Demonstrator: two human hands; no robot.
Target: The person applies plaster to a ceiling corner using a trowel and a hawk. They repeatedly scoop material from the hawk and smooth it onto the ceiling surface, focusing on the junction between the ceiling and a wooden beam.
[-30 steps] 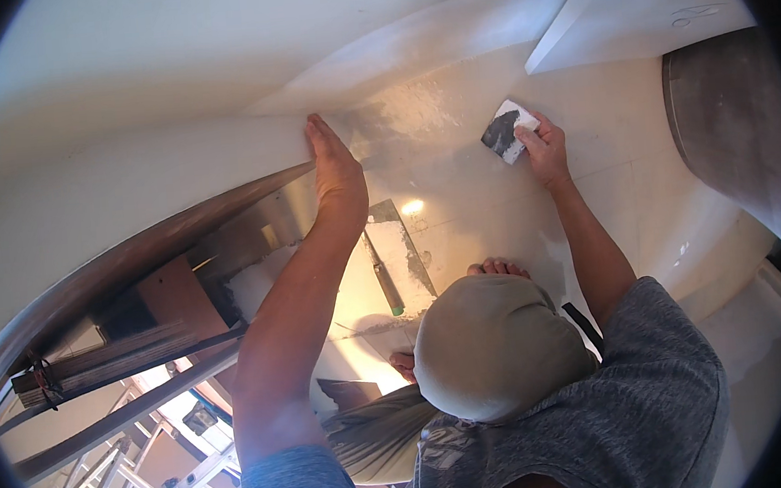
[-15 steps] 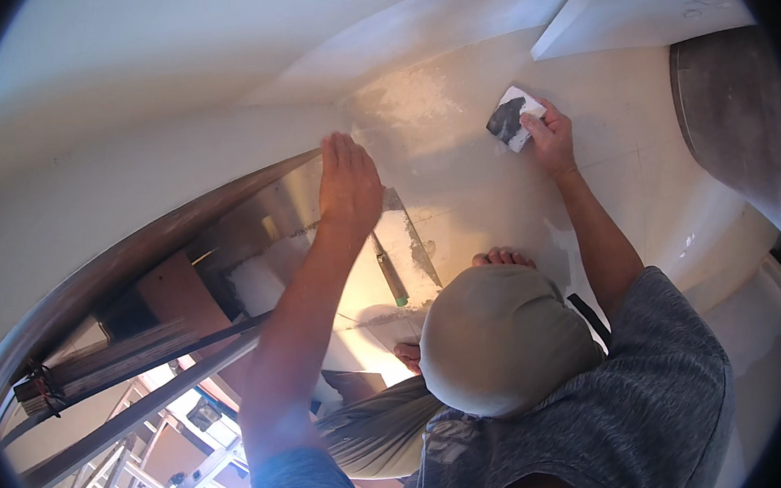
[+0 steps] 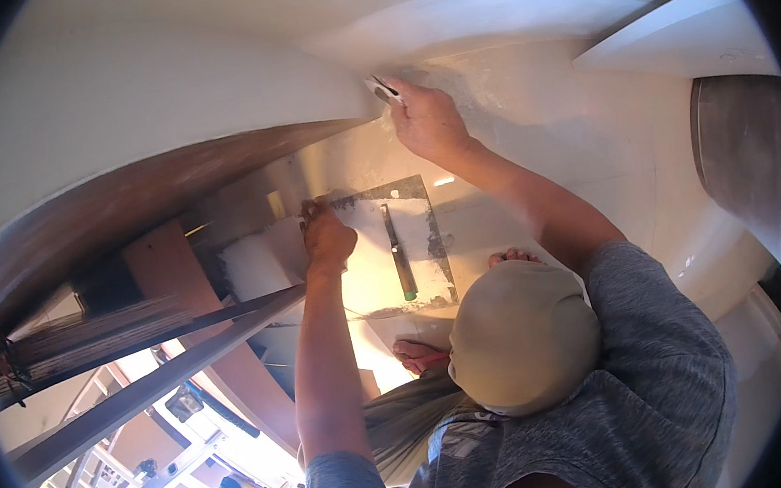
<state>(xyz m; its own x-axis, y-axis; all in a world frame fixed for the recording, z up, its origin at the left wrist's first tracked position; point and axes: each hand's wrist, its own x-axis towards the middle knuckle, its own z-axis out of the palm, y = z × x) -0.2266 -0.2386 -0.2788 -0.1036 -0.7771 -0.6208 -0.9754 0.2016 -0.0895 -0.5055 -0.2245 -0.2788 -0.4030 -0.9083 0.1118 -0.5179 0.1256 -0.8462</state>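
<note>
My right hand (image 3: 433, 123) grips a flat putty scraper (image 3: 384, 89), seen nearly edge-on, at the corner where the low wall's end meets the pale surface. White filler shows on it. My left hand (image 3: 328, 240) is lower, by the upper edge of a board (image 3: 371, 287) smeared with white filler. Its fingers are bent and bunched; whatever they hold, if anything, is hidden. On the board lies a slim tool (image 3: 401, 266) with a dark handle and a green end.
A curved brown edge (image 3: 174, 174) runs along the left under a pale panel (image 3: 168, 96). Wooden strips (image 3: 77, 347) and a long bar (image 3: 163, 386) lie at lower left. A white panel (image 3: 677, 33) juts in at upper right. My knee (image 3: 526, 339) is close below.
My right hand has swung left with the scraper to the corner. My left hand has come off the brown edge and down to the board, its fingers now bent. The view has shifted slightly.
</note>
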